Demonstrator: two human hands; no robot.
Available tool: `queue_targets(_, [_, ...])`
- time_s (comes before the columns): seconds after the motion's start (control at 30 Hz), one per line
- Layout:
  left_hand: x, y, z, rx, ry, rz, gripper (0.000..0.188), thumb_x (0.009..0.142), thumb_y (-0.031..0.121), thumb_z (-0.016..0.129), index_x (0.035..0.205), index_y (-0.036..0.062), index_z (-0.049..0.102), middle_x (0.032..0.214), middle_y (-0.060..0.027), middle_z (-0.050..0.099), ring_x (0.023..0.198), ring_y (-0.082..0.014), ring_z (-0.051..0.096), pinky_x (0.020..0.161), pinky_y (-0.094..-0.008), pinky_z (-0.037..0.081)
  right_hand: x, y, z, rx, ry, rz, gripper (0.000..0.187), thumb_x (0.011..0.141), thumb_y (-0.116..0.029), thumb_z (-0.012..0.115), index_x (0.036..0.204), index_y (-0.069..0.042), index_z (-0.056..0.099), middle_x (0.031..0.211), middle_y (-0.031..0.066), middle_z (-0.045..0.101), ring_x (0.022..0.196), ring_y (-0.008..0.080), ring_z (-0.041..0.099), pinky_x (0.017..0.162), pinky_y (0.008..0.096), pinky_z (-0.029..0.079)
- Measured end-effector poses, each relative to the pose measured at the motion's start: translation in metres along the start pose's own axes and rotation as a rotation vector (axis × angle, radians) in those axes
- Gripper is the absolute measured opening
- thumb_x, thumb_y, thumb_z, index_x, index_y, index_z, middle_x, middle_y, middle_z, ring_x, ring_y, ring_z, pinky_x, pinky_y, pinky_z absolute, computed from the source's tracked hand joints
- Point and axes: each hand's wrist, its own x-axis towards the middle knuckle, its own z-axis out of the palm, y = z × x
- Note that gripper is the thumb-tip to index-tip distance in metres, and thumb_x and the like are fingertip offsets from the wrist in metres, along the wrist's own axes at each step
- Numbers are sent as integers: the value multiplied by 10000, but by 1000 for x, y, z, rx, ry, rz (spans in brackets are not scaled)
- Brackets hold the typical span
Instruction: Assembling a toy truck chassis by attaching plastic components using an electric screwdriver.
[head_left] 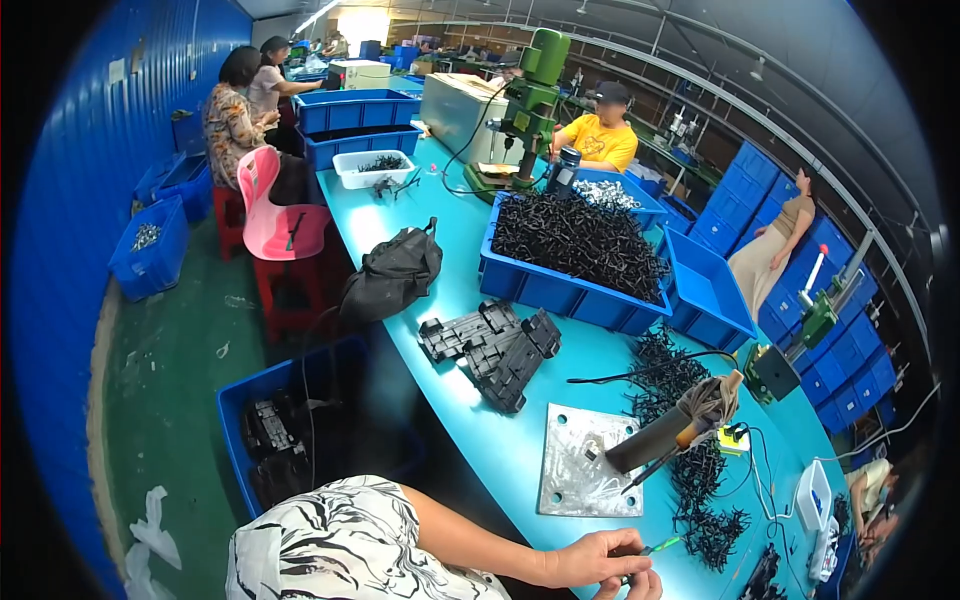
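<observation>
At the lower edge, my left hand (597,560) is closed with its fingers pinched around a thin green-tipped piece (662,545), whose exact kind I cannot make out. The hand is over the near edge of the turquoise table. Just beyond it lies a square metal plate (565,480) with holes in its corners. A dark tube (640,447) slants up from the plate, with cloth-like wrapping at its upper end. A soldering iron (655,466) is fixed along it, tip pointing down. Small black parts (712,490) are heaped to the right. My right hand does not show.
Black plastic housings (495,350) and a black bag (395,270) lie farther along the table. A large blue bin (570,295) holds many black parts. Green drill presses (535,110) stand beyond. A blue crate (235,430) sits on the floor at left. Several people work around.
</observation>
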Motion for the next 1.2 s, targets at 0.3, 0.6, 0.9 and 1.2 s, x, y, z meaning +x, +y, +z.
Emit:
queue_targets(0.3, [7,4,-17,462,-91,276,233,888,64,584,1107,45,661,981,-101,599,963,-230,565,880,-310,426,0,-8,-1,453,43,512,313,912,-181,599,1112,60,600,961,103,627,809,190,574,713,316,491])
queue_targets(0.6, [4,-13,-21,282,110,57,420,859,126,620,1256,26,529,1071,-72,534,914,-138,553,781,-286,463,-20,20,2,765,144,905,501,960,-353,433,1195,80,519,1101,178,574,935,256,588,807,370,498])
queue_targets(0.9, [-8,17,-58,-78,111,-409,322,841,189,697,1111,26,630,871,14,623,748,-72,554,654,-232,449,-14,17,28,865,-33,803,340,943,-185,490,1127,84,584,1028,85,621,949,153,562,853,279,439])
queue_targets(1.2, [-2,15,-89,-157,229,-438,252,871,161,670,1094,53,629,927,24,654,754,-35,557,629,-194,396,-6,19,49,1120,-36,1073,254,905,-101,593,1111,47,603,948,50,665,779,78,589,676,213,454])
